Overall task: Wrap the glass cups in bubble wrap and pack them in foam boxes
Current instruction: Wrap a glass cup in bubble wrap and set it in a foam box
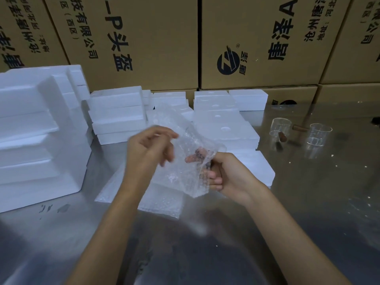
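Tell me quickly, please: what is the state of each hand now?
Left hand: blurred, fingers loosely curled at the bubble wrap; a grip cannot be told.
Right hand: closed, gripping the bubble wrap bundle.

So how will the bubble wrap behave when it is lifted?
The bubble wrap looks floppy: it bends and folds where the right hand grips it. Probably very light, being thin and see-through. It may be slippery, as its surface is glossy.

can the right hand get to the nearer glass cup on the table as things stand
Probably not right away. The right hand grips the bubble wrap, so it is occupied. The path looks free, though: the nearer glass cup stands in the open on the metal table, with nothing between.
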### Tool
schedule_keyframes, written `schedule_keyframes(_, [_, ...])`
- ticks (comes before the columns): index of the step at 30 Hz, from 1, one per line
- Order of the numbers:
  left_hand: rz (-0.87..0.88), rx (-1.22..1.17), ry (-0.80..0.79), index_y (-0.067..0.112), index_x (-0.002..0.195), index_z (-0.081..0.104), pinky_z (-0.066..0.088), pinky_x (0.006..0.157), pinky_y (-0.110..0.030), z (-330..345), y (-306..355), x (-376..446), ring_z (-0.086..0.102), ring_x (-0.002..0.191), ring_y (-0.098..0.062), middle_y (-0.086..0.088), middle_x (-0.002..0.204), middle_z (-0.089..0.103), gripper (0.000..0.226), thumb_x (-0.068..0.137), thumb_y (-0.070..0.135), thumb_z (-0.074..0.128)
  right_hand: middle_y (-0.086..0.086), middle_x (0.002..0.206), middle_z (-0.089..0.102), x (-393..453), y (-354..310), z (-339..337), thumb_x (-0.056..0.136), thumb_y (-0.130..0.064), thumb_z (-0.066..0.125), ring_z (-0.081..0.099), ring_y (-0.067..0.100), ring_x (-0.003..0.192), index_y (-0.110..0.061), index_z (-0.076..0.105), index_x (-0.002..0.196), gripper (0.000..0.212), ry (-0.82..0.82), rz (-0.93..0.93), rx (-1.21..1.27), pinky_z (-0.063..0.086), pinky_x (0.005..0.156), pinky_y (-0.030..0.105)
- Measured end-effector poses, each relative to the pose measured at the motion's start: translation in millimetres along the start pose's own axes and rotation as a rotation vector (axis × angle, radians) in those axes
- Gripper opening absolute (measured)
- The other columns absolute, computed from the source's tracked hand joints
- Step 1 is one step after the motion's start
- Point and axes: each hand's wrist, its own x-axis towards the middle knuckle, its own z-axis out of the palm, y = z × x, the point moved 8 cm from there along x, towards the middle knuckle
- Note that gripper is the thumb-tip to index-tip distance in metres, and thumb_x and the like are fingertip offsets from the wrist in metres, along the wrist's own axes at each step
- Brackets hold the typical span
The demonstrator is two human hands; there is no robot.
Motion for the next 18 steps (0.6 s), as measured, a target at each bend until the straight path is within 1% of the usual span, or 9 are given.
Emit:
schedule_keyframes(2, [0.099,0.174,0.259,0.023,0.096,0.069,0.049,0.067,-0.026,-25.5,7.0,1.8,0.062,0.082,-0.009,0.005,0.091,0.069,0.014,0.085,0.022,0.061,-0.003,0.050,0.036,-5.6,0.8,-0.5,0.098,-0.030,0.045,0.023,0.007,0.041,-0.013,0.079,0.096,0.038,-0.057,-0.004,-0.017,0.017,0.041,0.021])
schedule_keyframes(4, [0.053,0.322,0.306,0.032,0.122,0.057,0.043,0.088,-0.019,-30.9,0.6,3.3,0.053,0.114,-0.003,0.015,0.124,0.058,0.036,0.087,0.039,0.064,-0.002,0.049,0.038,-10.0,0.4,-0.3,0.090,-0.031,0.051,0.024,0.007,0.041,-0.015,0.081,0.094,0.034,-0.081,-0.004,-0.046,0.018,0.041,0.020])
schedule_keyframes(6, [-0.183,0.215,0.196,0.042,0.135,0.047,0.037,0.092,-0.017,-23.7,-20.4,4.4,0.047,0.125,-0.001,0.021,0.134,0.050,0.052,0.087,0.055,0.063,0.003,0.055,0.045,-13.4,-1.3,2.4,0.083,-0.028,0.054,0.026,0.009,0.044,-0.017,0.081,0.092,0.031,-0.103,-0.016,-0.064,0.019,0.043,0.023])
schedule_keyframes(8, [-0.417,-0.080,-0.008,0.041,0.135,0.053,0.040,0.102,-0.028,-5.1,-41.3,0.4,0.055,0.125,-0.006,0.019,0.133,0.059,0.057,0.084,0.065,0.062,0.012,0.082,0.060,-14.5,-2.3,7.5,0.084,-0.022,0.057,0.043,0.014,0.057,-0.017,0.080,0.093,0.025,-0.133,-0.025,-0.003,0.034,0.052,0.027])
schedule_keyframes(10, [-0.521,-0.300,-0.239,0.033,0.131,0.063,0.044,0.107,-0.041,19.4,-47.0,-6.9,0.062,0.122,-0.015,0.006,0.131,0.066,0.054,0.087,0.065,0.058,0.010,0.114,0.070,-14.5,-1.8,13.0,0.092,-0.024,0.059,0.069,0.021,0.095,-0.012,0.079,0.105,0.027,-0.175,-0.038,0.170,0.056,0.081,0.034])
schedule_keyframes(12, [-0.543,-0.418,-0.381,0.027,0.134,0.061,0.051,0.101,-0.040,41.5,-43.5,-15.3,0.061,0.124,-0.022,-0.004,0.135,0.064,0.058,0.091,0.065,0.053,0.012,0.131,0.066,-14.2,-1.2,17.5,0.096,-0.026,0.057,0.063,0.027,0.121,-0.009,0.073,0.119,0.033,-0.203,-0.066,0.287,0.050,0.102,0.041])
schedule_keyframes(14, [-0.560,-0.488,-0.404,0.023,0.135,0.061,0.055,0.092,-0.034,56.6,-39.4,-21.2,0.059,0.126,-0.023,-0.007,0.136,0.062,0.062,0.091,0.065,0.053,0.012,0.133,0.064,-12.6,1.3,20.7,0.093,-0.028,0.060,0.059,0.030,0.126,-0.010,0.073,0.119,0.034,-0.194,-0.083,0.301,0.044,0.110,0.045])
schedule_keyframes(16, [-0.576,-0.531,-0.395,0.021,0.130,0.066,0.056,0.089,-0.029,65.7,-38.8,-25.8,0.061,0.124,-0.023,-0.008,0.134,0.064,0.057,0.090,0.061,0.058,0.012,0.122,0.066,-10.9,6.2,21.8,0.091,-0.035,0.061,0.060,0.033,0.115,-0.014,0.075,0.112,0.033,-0.151,-0.088,0.234,0.046,0.104,0.045])
schedule_keyframes(18, [-0.595,-0.574,-0.371,0.018,0.127,0.068,0.056,0.089,-0.029,70.3,-40.1,-28.5,0.062,0.123,-0.024,-0.010,0.132,0.065,0.053,0.089,0.055,0.063,0.010,0.103,0.068,-9.9,10.8,23.0,0.091,-0.043,0.061,0.062,0.027,0.090,-0.016,0.074,0.106,0.033,-0.117,-0.078,0.166,0.050,0.076,0.032])
